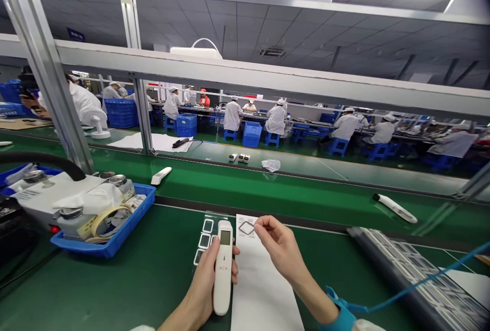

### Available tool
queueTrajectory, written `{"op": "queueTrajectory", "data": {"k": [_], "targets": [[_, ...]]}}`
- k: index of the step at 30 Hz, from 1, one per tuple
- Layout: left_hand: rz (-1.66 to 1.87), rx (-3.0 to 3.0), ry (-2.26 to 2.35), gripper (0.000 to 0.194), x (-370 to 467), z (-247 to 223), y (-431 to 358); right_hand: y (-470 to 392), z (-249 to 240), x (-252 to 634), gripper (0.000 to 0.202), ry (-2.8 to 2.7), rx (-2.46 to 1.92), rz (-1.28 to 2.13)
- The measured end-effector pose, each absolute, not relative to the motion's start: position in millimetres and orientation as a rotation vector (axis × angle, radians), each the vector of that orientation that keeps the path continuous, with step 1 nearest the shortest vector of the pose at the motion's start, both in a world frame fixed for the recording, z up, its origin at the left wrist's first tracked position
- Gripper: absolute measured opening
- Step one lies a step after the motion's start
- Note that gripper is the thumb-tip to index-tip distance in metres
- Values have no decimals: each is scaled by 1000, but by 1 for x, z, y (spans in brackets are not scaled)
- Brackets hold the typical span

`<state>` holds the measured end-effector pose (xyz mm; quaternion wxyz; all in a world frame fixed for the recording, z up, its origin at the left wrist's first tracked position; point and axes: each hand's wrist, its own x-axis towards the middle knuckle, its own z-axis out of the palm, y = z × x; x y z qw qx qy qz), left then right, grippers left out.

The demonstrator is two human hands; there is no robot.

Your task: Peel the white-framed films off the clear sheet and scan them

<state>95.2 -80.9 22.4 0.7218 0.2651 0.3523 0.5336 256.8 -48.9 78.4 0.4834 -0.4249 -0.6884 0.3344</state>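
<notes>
My left hand [204,275] is wrapped round a white handheld thermometer [223,269], which stands nearly upright with its small grey display [225,237] facing me. To its right, my right hand [278,244] is raised with thumb and forefinger pinched together; what they hold, if anything, is too small to make out. Just left of those fingertips is a grey diamond-shaped outline [246,227] at the top of a white sheet of paper [260,285]; I cannot tell whether it is printed there. Behind the thermometer lies a clear sheet with several white-edged square frames [204,240].
A blue tray [141,206] with tape and metal-lidded containers stands left. More thermometers lie on the green conveyor [229,188]. At right is a stack of framed sheets [417,275], crossed by a blue cord [406,290] from my wristband. Several people sit at benches beyond.
</notes>
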Motion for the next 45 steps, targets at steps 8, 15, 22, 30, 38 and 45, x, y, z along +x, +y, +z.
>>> {"op": "queueTrajectory", "data": {"k": [8,15,22,30,38,45], "targets": [[1084,679,866,66,104,15,-88,-44,77,256,30,-1678,-1057,1113],[1054,712,873,61,103,18,-90,-43,65,249,28,-1710,-1023,1226],[1036,753,826,59,104,13,-91,-43,60,248,26,-1690,-1047,1224],[1048,742,866,63,106,15,-91,-48,43,244,21,-1797,-1042,938],[1121,764,910,58,104,14,-90,-47,25,251,23,-2146,-686,102],[1074,804,900,44,102,19,-87,-39,29,259,23,-1735,-822,570]]}}
